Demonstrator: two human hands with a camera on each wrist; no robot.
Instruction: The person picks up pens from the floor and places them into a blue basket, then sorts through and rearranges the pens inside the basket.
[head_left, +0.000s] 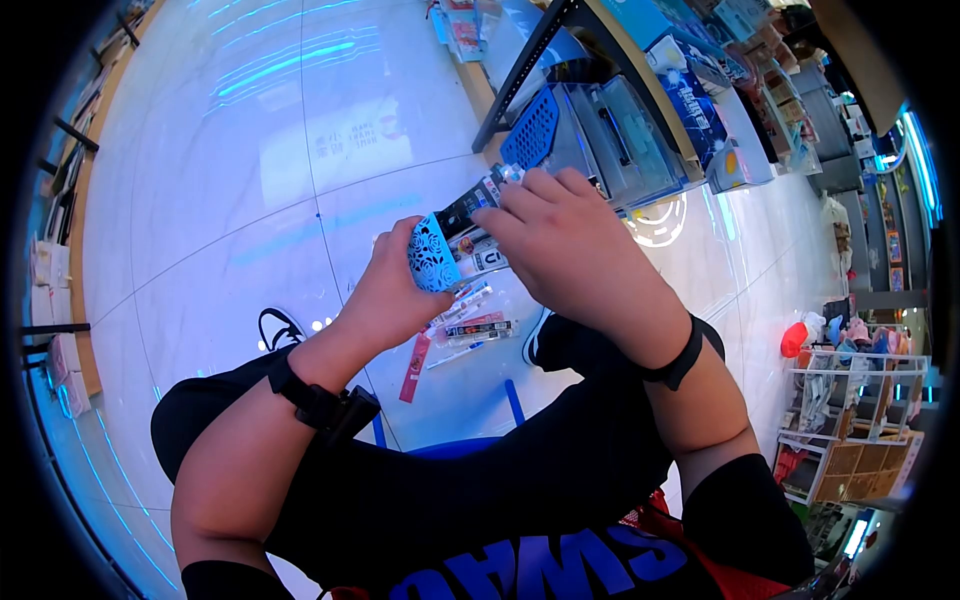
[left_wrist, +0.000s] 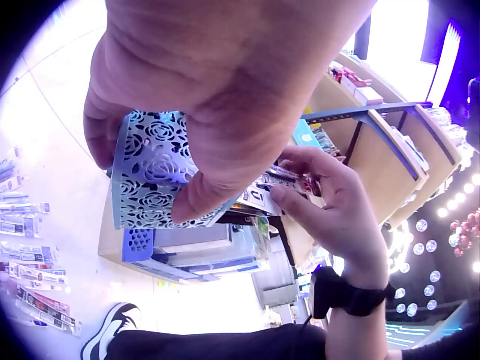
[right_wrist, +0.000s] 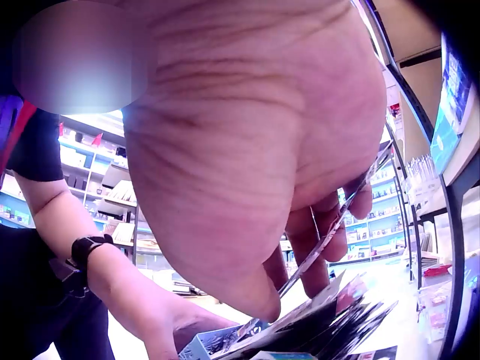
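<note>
The left hand grips a light blue holder with rose cutouts, thumb on one side and fingers round the other. Slim packages stick out of its mouth. At that open end, the right hand pinches a flat packet; in the right wrist view this packet lies edge-on between thumb and fingers, above dark packages fanned in the holder. The left wrist view shows the holder close up under the left hand, with the right hand beside its contents.
Several packaged items and a pink-red strip lie on the floor between the person's shoes. A shelf with a blue perforated basket and clear bins stands just beyond the hands. A white rack is at the right.
</note>
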